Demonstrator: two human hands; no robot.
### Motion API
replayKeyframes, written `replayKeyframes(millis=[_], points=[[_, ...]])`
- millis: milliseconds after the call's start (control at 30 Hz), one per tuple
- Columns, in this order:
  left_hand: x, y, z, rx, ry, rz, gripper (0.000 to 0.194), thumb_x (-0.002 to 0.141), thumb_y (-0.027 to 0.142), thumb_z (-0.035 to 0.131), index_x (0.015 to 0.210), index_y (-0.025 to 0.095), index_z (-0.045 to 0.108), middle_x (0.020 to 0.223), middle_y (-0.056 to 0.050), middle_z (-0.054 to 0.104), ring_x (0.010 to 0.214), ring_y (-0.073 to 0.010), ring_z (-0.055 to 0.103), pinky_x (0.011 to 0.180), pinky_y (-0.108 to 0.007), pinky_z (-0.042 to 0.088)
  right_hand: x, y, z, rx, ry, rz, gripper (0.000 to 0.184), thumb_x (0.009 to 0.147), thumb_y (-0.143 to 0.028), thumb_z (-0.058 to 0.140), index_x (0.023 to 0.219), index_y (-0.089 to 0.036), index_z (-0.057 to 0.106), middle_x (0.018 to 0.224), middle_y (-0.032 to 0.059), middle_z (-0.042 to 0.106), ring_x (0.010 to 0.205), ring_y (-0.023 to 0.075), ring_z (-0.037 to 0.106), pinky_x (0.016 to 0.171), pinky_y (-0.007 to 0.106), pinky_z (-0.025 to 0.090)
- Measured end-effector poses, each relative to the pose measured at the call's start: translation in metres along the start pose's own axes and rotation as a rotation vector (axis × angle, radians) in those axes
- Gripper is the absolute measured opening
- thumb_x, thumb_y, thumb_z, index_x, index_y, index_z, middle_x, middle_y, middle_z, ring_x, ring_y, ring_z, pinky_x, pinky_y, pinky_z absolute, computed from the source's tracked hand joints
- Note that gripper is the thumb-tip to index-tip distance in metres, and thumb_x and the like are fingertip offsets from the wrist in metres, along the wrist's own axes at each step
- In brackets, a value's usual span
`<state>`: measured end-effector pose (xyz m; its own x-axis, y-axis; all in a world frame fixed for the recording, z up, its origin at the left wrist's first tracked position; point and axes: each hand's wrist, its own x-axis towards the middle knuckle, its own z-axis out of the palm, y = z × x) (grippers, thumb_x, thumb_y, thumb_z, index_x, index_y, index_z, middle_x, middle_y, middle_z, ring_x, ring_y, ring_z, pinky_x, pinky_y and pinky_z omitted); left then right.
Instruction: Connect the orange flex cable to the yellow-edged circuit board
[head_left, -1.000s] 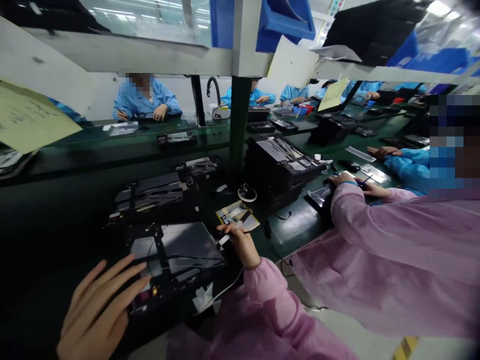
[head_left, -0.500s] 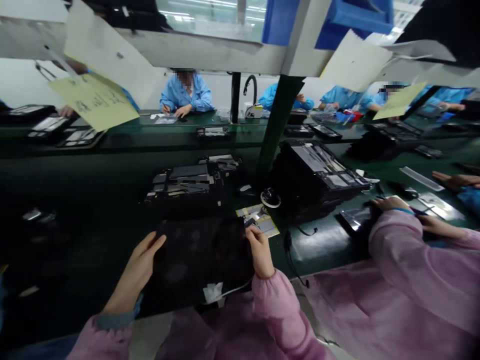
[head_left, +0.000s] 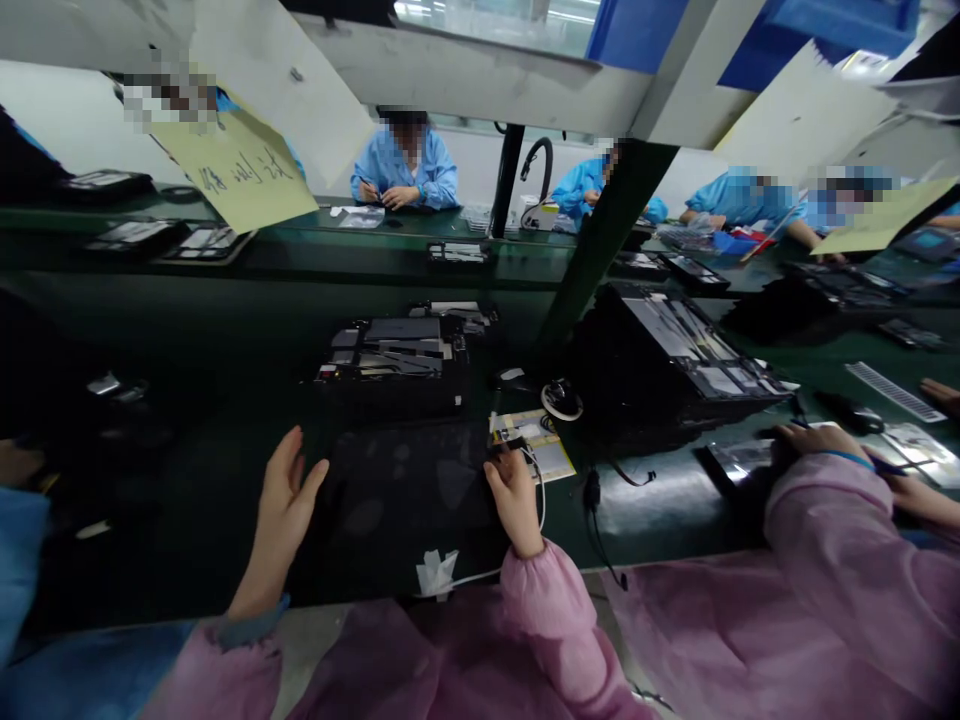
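A thin dark flat panel [head_left: 409, 485], like a tablet screen, lies on the green bench in front of me. My left hand [head_left: 281, 510] is just off its left edge, thumb and fingers spread, holding nothing. At the right edge, my right hand [head_left: 517, 498] has its thumb and bent fingers apart. Whether its fingertips still touch the panel is hard to see. A white cable [head_left: 541, 492] curves past this hand. White tape [head_left: 436, 573] fixes the cable near the bench's front edge. Behind the panel stands a stack of opened tablet-like units [head_left: 394, 350].
A taller stack of opened units [head_left: 679, 345] stands at the right behind a dark slanted post [head_left: 607, 235]. A yellow-edged card [head_left: 551, 455] and a white coiled item [head_left: 561, 400] lie nearby. A pink-sleeved co-worker [head_left: 832, 520] sits at my right.
The panel has gone from being held raised between both hands to lying on the bench. My left hand has opened away from it; my right fingers have loosened. The view has shifted left.
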<state>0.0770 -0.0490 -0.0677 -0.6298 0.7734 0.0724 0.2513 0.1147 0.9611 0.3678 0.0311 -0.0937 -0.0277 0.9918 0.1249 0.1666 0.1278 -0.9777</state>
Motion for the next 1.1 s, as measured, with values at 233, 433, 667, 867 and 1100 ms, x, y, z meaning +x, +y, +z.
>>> replayKeyframes(millis=[233, 433, 667, 867, 1100], points=[[-0.034, -0.026, -0.035, 0.616, -0.502, 0.14, 0.069, 0.079, 0.057, 0.06, 0.142, 0.033, 0.041, 0.158, -0.007, 0.023, 0.136, -0.0374, 0.038, 0.097, -0.049, 0.05, -0.003, 0.008, 0.006, -0.091, 0.059, 0.02, 0.039, 0.081, -0.033, 0.057, 0.117, -0.019, 0.052, 0.104, 0.0125, 0.068, 0.094, 0.0242, 0.069, 0.077, 0.036, 0.057], [-0.039, -0.041, -0.05, 0.7, -0.425, 0.198, 0.074, 0.077, 0.067, 0.055, 0.142, 0.033, 0.043, 0.153, -0.006, 0.035, 0.125, -0.0365, 0.05, 0.083, -0.04, 0.059, -0.01, -0.003, 0.013, -0.191, 0.011, 0.014, 0.042, 0.082, -0.028, 0.055, 0.123, -0.02, 0.052, 0.106, 0.009, 0.069, 0.089, 0.0214, 0.07, 0.077, 0.032, 0.057], [-0.057, -0.047, -0.062, 0.729, -0.379, 0.273, 0.073, 0.081, 0.062, 0.055, 0.146, 0.035, 0.034, 0.155, -0.002, 0.03, 0.121, -0.034, 0.055, 0.077, -0.036, 0.061, -0.016, -0.002, 0.013, -0.22, -0.053, 0.05, 0.036, 0.082, -0.03, 0.057, 0.116, -0.02, 0.061, 0.106, 0.0081, 0.07, 0.088, 0.022, 0.068, 0.078, 0.033, 0.054], [-0.042, -0.045, -0.052, 0.682, -0.448, 0.342, 0.064, 0.085, 0.054, 0.054, 0.144, 0.037, 0.037, 0.155, 0.001, 0.031, 0.13, -0.0301, 0.046, 0.095, -0.037, 0.053, -0.012, -0.001, -0.003, -0.193, -0.047, 0.067, 0.037, 0.082, -0.029, 0.058, 0.118, -0.021, 0.062, 0.105, 0.0061, 0.07, 0.086, 0.0215, 0.068, 0.079, 0.032, 0.053], [-0.025, -0.043, -0.045, 0.696, -0.563, 0.339, 0.062, 0.083, 0.052, 0.057, 0.141, 0.038, 0.042, 0.153, 0.001, 0.035, 0.13, -0.0303, 0.046, 0.098, -0.038, 0.051, -0.021, -0.003, -0.019, -0.198, 0.01, 0.089, 0.044, 0.081, -0.028, 0.06, 0.125, -0.025, 0.058, 0.111, 0.0047, 0.069, 0.08, 0.0202, 0.068, 0.075, 0.033, 0.054]])
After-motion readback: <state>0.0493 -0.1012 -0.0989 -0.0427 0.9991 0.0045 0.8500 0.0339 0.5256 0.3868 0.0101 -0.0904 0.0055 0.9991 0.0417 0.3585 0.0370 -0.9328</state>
